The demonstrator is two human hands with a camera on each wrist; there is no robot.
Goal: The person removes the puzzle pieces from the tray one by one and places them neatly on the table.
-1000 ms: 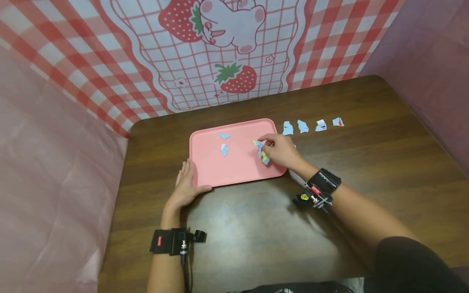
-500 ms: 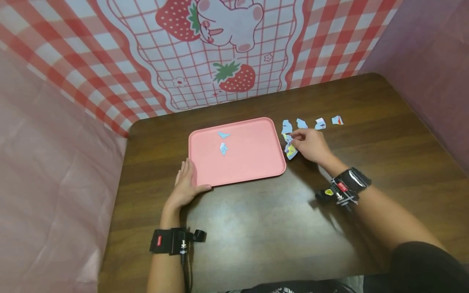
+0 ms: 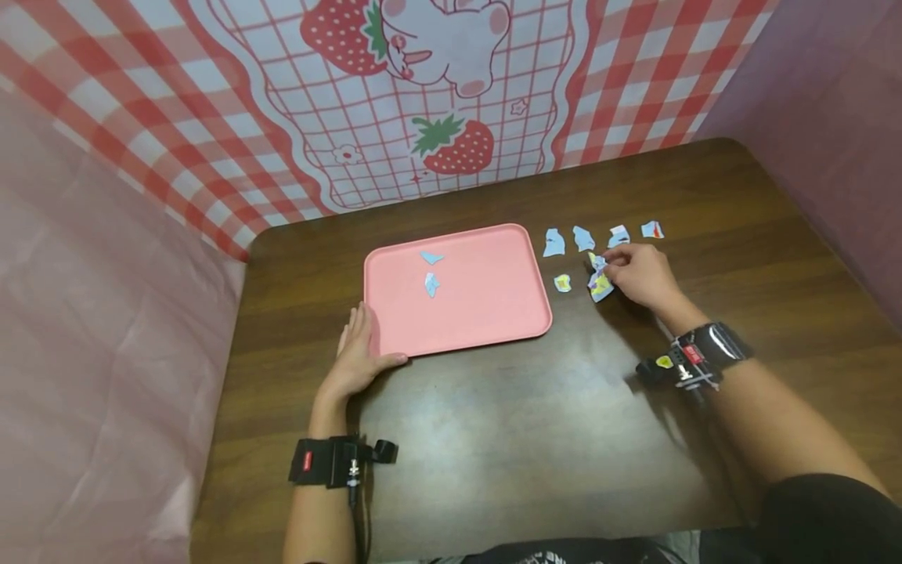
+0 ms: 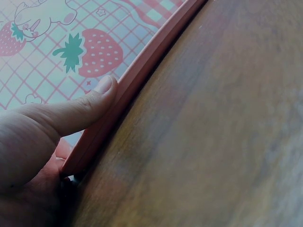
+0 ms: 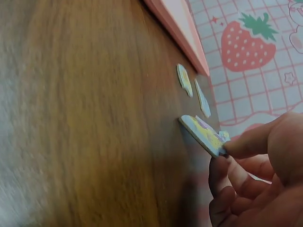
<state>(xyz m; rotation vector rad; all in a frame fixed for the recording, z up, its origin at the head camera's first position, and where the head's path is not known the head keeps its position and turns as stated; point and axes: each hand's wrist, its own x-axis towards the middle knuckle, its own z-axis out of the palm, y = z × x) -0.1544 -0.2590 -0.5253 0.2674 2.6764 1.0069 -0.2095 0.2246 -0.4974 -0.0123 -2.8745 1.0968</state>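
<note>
My right hand (image 3: 643, 274) pinches an irregular blue, yellow and purple puzzle piece (image 3: 601, 283) between thumb and fingers. In the right wrist view the puzzle piece (image 5: 203, 135) is tilted, and its thick edge shows. It is just above or at the table, right of a small yellow-and-blue piece (image 3: 562, 283). My left hand (image 3: 355, 356) rests at the near left corner of a pink tray (image 3: 486, 321), fingers along its left side. In the left wrist view the thumb (image 4: 90, 106) touches the tray's rim (image 4: 142, 61). Two pale blue pieces (image 3: 431, 284) lie in the tray.
A row of several blue pieces (image 3: 553, 243) lies on the brown table (image 3: 465, 439) behind my right hand; the rightmost piece (image 3: 651, 229) has a red patch. Behind the table hangs a strawberry-print cloth (image 3: 451, 149). A pink cloth (image 3: 106, 329) covers the left side.
My right hand has carried the puzzle piece rightward from over the tray, past the small yellow-and-blue piece, to a spot over the table. My left hand has stayed at the tray's corner.
</note>
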